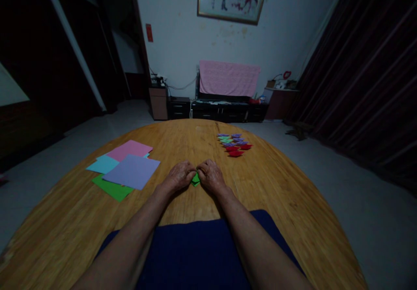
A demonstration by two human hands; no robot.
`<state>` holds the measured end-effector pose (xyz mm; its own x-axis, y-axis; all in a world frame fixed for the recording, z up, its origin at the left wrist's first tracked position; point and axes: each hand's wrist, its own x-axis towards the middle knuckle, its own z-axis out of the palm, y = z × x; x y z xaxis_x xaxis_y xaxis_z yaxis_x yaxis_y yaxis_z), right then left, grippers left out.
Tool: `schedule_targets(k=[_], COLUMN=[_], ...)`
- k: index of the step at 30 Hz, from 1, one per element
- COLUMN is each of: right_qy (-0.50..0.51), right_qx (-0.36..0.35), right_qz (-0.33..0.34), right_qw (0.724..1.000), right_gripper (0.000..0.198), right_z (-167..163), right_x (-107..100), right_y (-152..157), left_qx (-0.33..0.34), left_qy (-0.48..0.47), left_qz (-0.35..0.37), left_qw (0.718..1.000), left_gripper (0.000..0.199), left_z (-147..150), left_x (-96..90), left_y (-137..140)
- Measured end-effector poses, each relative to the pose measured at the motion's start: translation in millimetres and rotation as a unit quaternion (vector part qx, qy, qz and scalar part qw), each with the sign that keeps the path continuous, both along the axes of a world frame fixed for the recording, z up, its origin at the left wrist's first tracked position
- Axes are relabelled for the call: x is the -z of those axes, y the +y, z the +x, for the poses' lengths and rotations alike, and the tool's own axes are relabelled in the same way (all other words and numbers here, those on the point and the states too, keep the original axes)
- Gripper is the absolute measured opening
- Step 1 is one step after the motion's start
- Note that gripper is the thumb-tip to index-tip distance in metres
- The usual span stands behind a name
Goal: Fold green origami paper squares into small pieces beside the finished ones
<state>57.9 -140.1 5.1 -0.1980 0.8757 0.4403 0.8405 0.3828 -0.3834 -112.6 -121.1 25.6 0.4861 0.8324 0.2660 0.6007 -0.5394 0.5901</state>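
A small folded piece of green paper lies on the wooden table between my two hands, with only its middle and near corner showing. My left hand is closed on its left side, thumb and fingers pinched together. On the opposite side my right hand pinches the paper with curled fingers. Both hands rest close together near the table's middle, and they cover the outer parts of the paper.
Loose sheets lie at the left: pink, light blue, lavender and green. Several folded paper boats in red, purple and pale green stand in rows at the right of the round table.
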Motion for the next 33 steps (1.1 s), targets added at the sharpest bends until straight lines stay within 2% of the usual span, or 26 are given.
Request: schedule_targets(k=[5, 13, 21, 33], right_qy=[0.008, -0.006, -0.019, -0.064], right_qx=[0.002, -0.022, -0.029, -0.027], right_qz=[0.0, -0.019, -0.024, -0.001], right_qw=[1.0, 1.0, 0.999, 0.998], right_gripper=[0.015, 0.02, 0.022, 0.027], right_z=[-1, 0, -3, -8], right_x=[1, -4, -9, -10], right_y=[-2, -10, -17, -26], left_qx=[0.025, 0.045, 0.033, 0.043], left_qy=[0.063, 0.084, 0.132, 0.162], left_qz=[0.018, 0.049, 0.046, 0.062], left_qw=[0.998, 0.994, 0.99, 0.984], left_gripper=[0.02, 0.021, 0.024, 0.024], left_z=[-2, -5, -11, -12], left_x=[0.2, 2.7, -4.0, -0.9], left_y=[1, 4, 4, 7])
